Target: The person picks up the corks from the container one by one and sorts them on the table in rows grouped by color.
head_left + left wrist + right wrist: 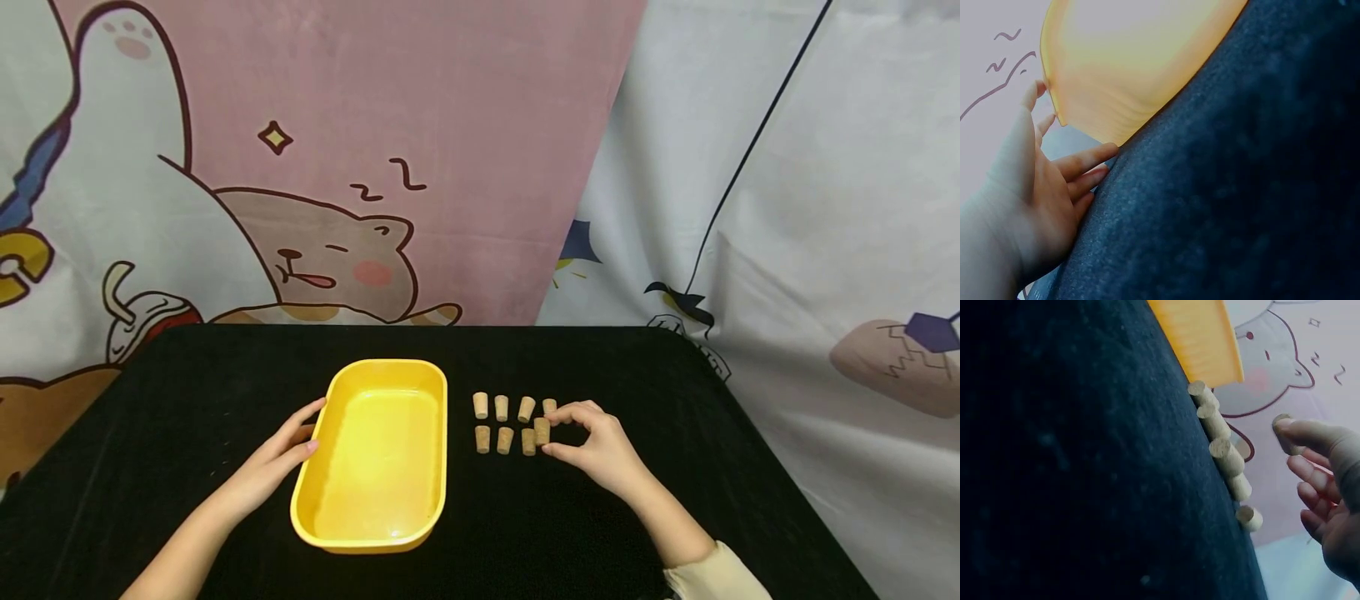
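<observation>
My right hand (603,446) pinches a cork stopper (542,431) between thumb and fingertips. In the right wrist view that pinched cork (1286,435) is lifted off the cloth. Several more corks stand in two short rows beside it, such as a back-row cork (480,405) and a front-row cork (482,439). At the left is a yellow plastic tray (444,450), with nothing inside it. My left hand (262,471) touches the tray's left side with its fingers extended, thumb at the rim. The left wrist view shows those fingertips (1107,150) against the tray's lower edge.
A black cloth (540,533) covers the table under the tray and corks. Behind the table hangs a printed curtain (480,167) with a sleeping cartoon animal. The tray's right wall stands a short way left of the corks.
</observation>
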Demonstrator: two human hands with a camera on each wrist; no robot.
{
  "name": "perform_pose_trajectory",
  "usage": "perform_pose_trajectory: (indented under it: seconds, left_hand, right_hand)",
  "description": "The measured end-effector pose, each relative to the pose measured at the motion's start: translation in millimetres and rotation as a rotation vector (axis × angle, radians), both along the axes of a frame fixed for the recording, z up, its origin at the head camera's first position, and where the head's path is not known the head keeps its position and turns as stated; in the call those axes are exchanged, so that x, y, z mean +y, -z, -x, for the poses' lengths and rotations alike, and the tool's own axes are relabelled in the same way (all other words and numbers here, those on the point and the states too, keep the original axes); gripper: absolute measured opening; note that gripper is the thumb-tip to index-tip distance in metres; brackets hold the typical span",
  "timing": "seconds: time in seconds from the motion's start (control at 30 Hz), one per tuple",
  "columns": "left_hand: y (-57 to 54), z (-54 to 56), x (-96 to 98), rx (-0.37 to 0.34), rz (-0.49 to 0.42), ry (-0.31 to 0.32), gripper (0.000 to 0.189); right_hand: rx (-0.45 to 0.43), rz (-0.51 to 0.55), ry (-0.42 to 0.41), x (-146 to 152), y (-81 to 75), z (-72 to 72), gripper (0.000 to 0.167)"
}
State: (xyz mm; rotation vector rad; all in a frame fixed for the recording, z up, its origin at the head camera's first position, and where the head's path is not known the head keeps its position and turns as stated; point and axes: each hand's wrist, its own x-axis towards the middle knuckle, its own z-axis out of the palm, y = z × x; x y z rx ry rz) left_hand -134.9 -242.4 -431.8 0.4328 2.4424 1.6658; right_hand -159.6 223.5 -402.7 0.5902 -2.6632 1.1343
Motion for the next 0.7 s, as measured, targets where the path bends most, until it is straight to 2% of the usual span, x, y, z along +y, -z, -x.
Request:
perform_pose_trajectory:
  seconds: [0.37,0.7]
  left_hand:
    - [0.5,-0.7,0.8,0.000,-0.006,-0.006,0.056]
    - [-0.5,-0.4,-0.1,-0.012,0.003,-0.002,0.056]
  right_hand:
    - [-0.143,-0.035,0.058,17.7,21.9,9.5,0.035]
    - [-0.183,-0.055,0.056,22.9,34.3,14.6,0.036]
